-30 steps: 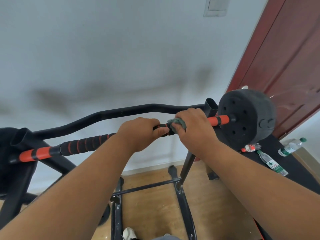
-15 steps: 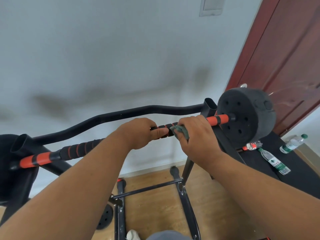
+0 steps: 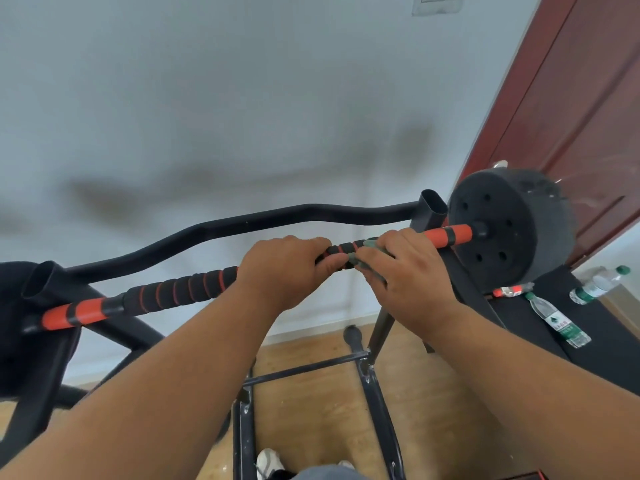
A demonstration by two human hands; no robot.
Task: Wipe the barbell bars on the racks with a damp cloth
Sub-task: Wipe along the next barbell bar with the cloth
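Head view, read left to right: at far left we note the black rack (image 3: 52,344), its upright cradling the end of the barbell bar (image 3: 180,289), which runs up and to the right across the frame. We see orange end sleeves with black bands at both ends of the bar and a black foam grip with thin orange rings between them. Behind the bar a curved black crossbar (image 3: 242,223) spans the rack. Our left hand (image 3: 284,268) is wrapped around the foam grip near mid-bar, fingers curled over the top and thumb underneath, a full closed grip on the bar. Just beside it, nearly touching, our right hand (image 3: 405,271) clamps a grey-green cloth (image 3: 367,252) against the bar; only an edge of the cloth shows under the fingers. Further right, the bar rests on the second rack upright and ends at a black weight plate (image 3: 502,230). Behind the plate stands a dark red door (image 3: 571,116). At far right, two clear plastic water bottles (image 3: 557,320) lie on a black mat (image 3: 616,341). Below, wooden floor (image 3: 311,410) and a white shoe (image 3: 268,462) are visible.
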